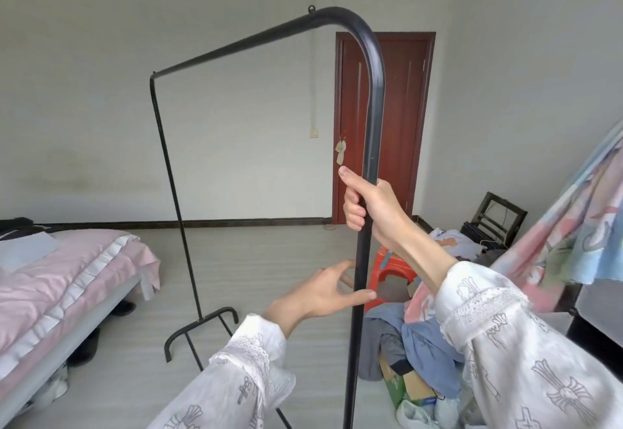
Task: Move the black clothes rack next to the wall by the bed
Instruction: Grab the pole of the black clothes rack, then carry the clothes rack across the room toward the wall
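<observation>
The black clothes rack (372, 98) stands bare in the middle of the room, its near upright right in front of me and its far upright and curved foot toward the bed. My right hand (364, 206) is closed around the near upright at mid height. Lower down, my left hand (323, 290) is spread open against the same upright, thumb touching it, fingers not wrapped. The bed (64, 277) with pink bedding lies at the left, against the pale wall (236, 108) behind it.
A dark red door (401, 125) is in the far wall. A red plastic stool (387, 270), piled clothes and a cardboard box (408, 385) crowd the floor at the right. Hanging patterned fabric (580, 226) fills the right edge. Shoes sit under the bed.
</observation>
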`<state>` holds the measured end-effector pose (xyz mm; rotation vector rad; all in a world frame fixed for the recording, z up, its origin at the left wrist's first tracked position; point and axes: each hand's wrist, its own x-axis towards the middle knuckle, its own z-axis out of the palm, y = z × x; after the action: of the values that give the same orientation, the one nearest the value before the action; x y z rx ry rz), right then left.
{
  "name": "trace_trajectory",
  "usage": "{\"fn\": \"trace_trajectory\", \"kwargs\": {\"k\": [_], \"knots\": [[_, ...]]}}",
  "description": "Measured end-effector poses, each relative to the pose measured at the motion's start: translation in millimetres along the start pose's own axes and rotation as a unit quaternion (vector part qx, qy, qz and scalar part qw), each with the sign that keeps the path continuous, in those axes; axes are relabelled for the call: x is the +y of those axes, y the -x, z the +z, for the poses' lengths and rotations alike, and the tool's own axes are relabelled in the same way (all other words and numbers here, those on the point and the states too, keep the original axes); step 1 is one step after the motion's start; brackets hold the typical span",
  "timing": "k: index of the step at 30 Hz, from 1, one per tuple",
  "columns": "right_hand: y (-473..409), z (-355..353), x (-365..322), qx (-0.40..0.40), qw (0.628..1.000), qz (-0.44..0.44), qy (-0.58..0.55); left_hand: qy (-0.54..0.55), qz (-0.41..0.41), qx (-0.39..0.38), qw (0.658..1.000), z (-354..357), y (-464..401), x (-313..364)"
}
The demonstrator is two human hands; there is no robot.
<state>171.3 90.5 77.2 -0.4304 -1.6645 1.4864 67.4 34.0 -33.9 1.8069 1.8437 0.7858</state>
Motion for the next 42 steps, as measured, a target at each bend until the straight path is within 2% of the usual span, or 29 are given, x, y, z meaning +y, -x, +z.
{"fn": "trace_trajectory", "kwargs": {"k": [5,10,23,42], "knots": [[-11.7,7.4,8.1,0.030,0.999,0.008,-0.018,0.136,0.004,-0.016,0.991,17.5,-4.1,2.2],[-24.4,22.5,16.3,0.061,0.998,-0.012,-0.026,0.120,-0.007,0.009,0.993,13.9,-5.8,-9.5],[-87.3,93.3,41.0,0.107,0.993,-0.039,-0.023,0.145,-0.014,0.143,0.979,-28.9,-16.1,-64.0],[-223.4,194.1,105.7,0.157,0.986,-0.061,0.018,0.157,-0.013,0.134,0.978,-132.1,-77.7,-199.3]]}}
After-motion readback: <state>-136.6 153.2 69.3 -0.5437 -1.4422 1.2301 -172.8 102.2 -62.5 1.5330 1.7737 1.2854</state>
